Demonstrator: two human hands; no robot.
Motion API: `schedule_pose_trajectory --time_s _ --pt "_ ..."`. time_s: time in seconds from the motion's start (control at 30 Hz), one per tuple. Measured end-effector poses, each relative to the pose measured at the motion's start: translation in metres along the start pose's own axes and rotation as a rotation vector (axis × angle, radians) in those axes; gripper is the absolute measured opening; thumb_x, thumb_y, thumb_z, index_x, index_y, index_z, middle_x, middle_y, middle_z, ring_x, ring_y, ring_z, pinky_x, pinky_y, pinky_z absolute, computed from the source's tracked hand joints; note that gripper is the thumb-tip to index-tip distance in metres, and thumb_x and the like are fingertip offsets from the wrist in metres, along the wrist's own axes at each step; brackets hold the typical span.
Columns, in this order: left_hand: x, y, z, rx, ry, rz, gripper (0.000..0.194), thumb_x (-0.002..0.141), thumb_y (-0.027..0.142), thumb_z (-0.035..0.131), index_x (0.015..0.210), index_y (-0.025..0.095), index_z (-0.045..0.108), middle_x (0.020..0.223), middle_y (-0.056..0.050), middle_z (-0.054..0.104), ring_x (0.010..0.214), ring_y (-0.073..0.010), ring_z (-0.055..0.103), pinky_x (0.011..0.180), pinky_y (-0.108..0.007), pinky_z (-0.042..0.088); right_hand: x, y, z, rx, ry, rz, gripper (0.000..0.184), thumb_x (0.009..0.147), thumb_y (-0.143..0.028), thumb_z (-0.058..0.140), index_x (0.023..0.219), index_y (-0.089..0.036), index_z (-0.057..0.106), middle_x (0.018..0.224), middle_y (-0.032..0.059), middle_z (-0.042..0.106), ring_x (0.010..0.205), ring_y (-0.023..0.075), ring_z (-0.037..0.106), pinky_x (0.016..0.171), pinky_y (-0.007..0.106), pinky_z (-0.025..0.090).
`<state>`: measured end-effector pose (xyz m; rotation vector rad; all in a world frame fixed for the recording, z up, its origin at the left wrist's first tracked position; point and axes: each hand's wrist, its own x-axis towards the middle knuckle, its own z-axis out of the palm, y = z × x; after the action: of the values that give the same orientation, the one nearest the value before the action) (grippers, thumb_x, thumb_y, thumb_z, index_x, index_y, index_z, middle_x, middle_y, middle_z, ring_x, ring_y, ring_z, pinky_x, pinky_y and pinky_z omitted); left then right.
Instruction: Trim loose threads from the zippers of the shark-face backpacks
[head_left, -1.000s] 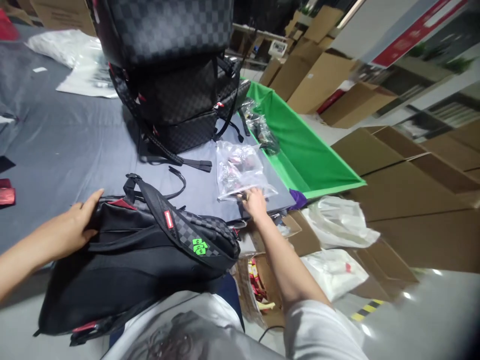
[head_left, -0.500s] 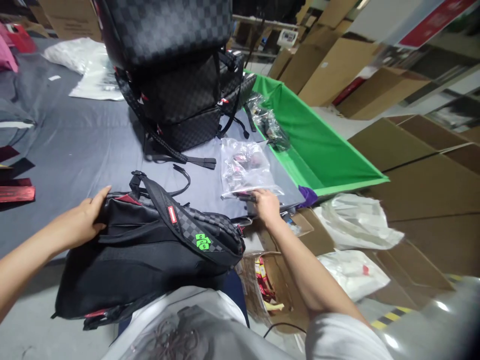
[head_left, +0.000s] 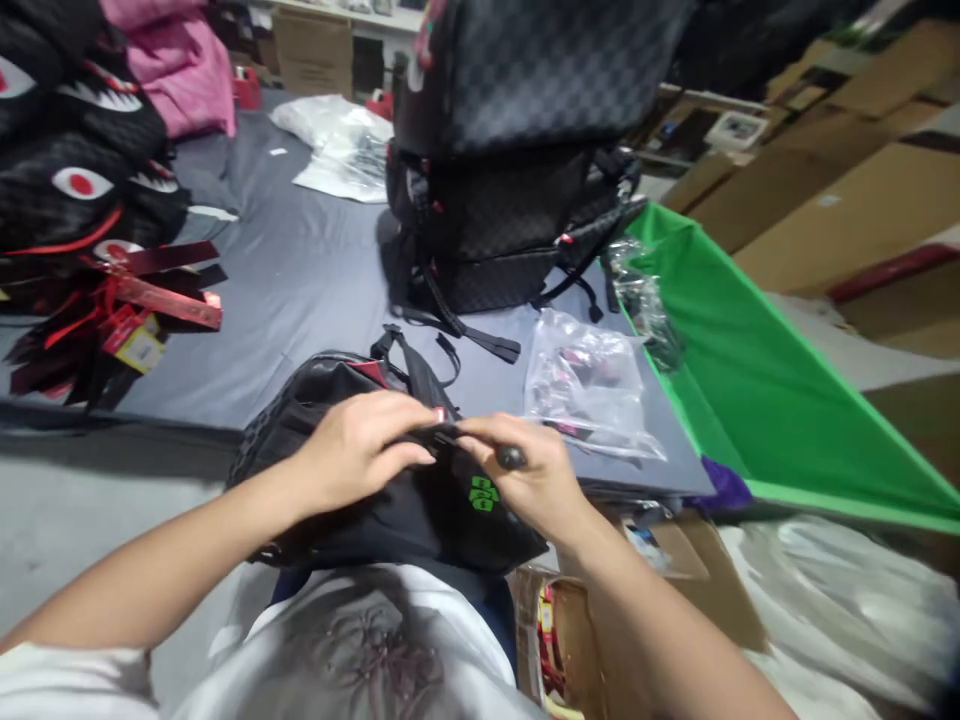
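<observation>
A black backpack (head_left: 390,510) with a checkered strap and a green money logo lies on the grey table edge in front of me. My left hand (head_left: 360,445) is closed over its shoulder strap near a red tag. My right hand (head_left: 525,475) pinches a small dark piece at the strap, fingers closed; what it holds is too small to name. The two hands nearly touch above the bag. A clear plastic bag of small parts (head_left: 589,385) lies just beyond my right hand on the table.
A stack of checkered black backpacks (head_left: 517,170) stands at the table's middle back. Shark-face bags and red tags (head_left: 97,250) lie at left. A green cloth bin (head_left: 757,390) runs along the right. Cardboard boxes (head_left: 600,620) and white plastic bags (head_left: 847,610) sit below.
My right hand left the clear plastic bag and came back to the backpack strap. My left hand moved from the bag's top to the strap. The view swung left.
</observation>
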<state>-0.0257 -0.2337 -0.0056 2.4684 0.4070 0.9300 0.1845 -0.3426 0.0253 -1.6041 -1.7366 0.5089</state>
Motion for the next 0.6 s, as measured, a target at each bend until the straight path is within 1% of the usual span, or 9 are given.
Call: schedule_pose_trajectory --time_s 0.07,0.1,0.17,0.2,0.3,0.33,0.4,0.5,0.6 --pt "-0.01 0.001 0.002 0.109 0.117 0.099 0.015 0.096 0.019 0.053 0.102 0.02 0.067 0.097 -0.004 0.077 0.088 -0.0141 0.069 0.076 -0.027 0.051 0.006 -0.01 0.007 -0.035 0.032 -0.094 0.017 0.093 -0.028 0.06 0.1 -0.024 0.074 0.107 0.007 0.077 0.097 0.0215 0.071 0.087 0.037 0.056" --pt "-0.016 -0.002 0.001 0.202 0.192 0.125 0.016 0.095 0.014 0.053 0.1 0.02 0.067 0.094 -0.003 0.077 0.086 -0.0145 0.069 0.073 -0.028 0.05 0.008 -0.013 0.009 -0.046 0.09 -0.07 0.016 0.093 -0.029 0.061 0.099 -0.024 0.074 0.109 0.0075 0.076 0.099 0.0222 0.071 0.088 0.037 0.056" --pt "-0.029 -0.009 -0.002 0.377 0.315 0.143 0.018 0.091 0.01 0.057 0.103 0.02 0.066 0.095 -0.004 0.077 0.089 -0.0165 0.07 0.073 -0.03 0.049 0.011 -0.018 0.012 0.002 0.14 0.109 0.015 0.091 -0.034 0.063 0.091 -0.022 0.073 0.098 0.0072 0.077 0.087 0.0212 0.072 0.078 0.034 0.057" --pt "-0.034 -0.013 -0.003 0.435 0.345 0.151 0.02 0.089 0.009 0.06 0.104 0.021 0.066 0.096 -0.004 0.077 0.09 -0.0171 0.07 0.074 -0.031 0.05 0.013 -0.02 0.015 0.082 0.096 0.219 0.019 0.091 -0.038 0.064 0.087 -0.022 0.073 0.088 0.0063 0.077 0.076 0.0192 0.07 0.068 0.03 0.056" --pt "-0.046 -0.016 0.001 0.508 0.374 0.195 0.017 0.088 0.011 0.063 0.101 0.022 0.067 0.094 -0.002 0.077 0.087 -0.016 0.07 0.074 -0.03 0.05 0.021 -0.027 0.031 0.418 -0.208 0.47 0.033 0.088 -0.051 0.064 0.081 -0.019 0.068 0.07 0.0039 0.073 0.048 0.0124 0.056 0.043 0.024 0.039" --pt "-0.049 -0.016 0.003 0.505 0.38 0.201 0.016 0.089 0.012 0.063 0.1 0.022 0.068 0.094 -0.001 0.077 0.086 -0.0153 0.07 0.073 -0.029 0.05 0.024 -0.028 0.037 0.492 -0.267 0.511 0.035 0.087 -0.053 0.064 0.079 -0.019 0.066 0.067 0.003 0.071 0.043 0.0107 0.05 0.04 0.023 0.034" --pt "-0.057 -0.015 0.008 0.474 0.371 0.179 0.017 0.09 0.015 0.062 0.104 0.023 0.067 0.098 -0.002 0.077 0.09 -0.016 0.07 0.078 -0.03 0.052 0.031 -0.029 0.046 0.497 -0.272 0.511 0.036 0.087 -0.052 0.063 0.072 -0.02 0.061 0.06 0.0008 0.067 0.041 0.0094 0.044 0.041 0.023 0.032" --pt "-0.079 -0.023 0.007 0.431 0.352 -0.027 0.034 0.09 0.026 0.067 0.123 0.024 0.06 0.121 -0.01 0.07 0.115 -0.0226 0.064 0.097 -0.039 0.052 0.045 -0.024 0.051 0.194 -0.105 0.303 0.026 0.088 -0.041 0.061 0.072 -0.021 0.062 0.062 0.0003 0.066 0.052 0.0134 0.055 0.052 0.025 0.042" --pt "-0.106 -0.042 0.001 0.382 0.345 -0.495 0.054 0.092 0.039 0.063 0.14 0.018 0.048 0.144 -0.019 0.053 0.136 -0.0296 0.05 0.111 -0.05 0.043 0.061 -0.017 0.054 -0.174 -0.01 0.001 0.012 0.088 -0.026 0.057 0.09 -0.023 0.069 0.079 0.0026 0.073 0.071 0.0184 0.067 0.066 0.028 0.047"
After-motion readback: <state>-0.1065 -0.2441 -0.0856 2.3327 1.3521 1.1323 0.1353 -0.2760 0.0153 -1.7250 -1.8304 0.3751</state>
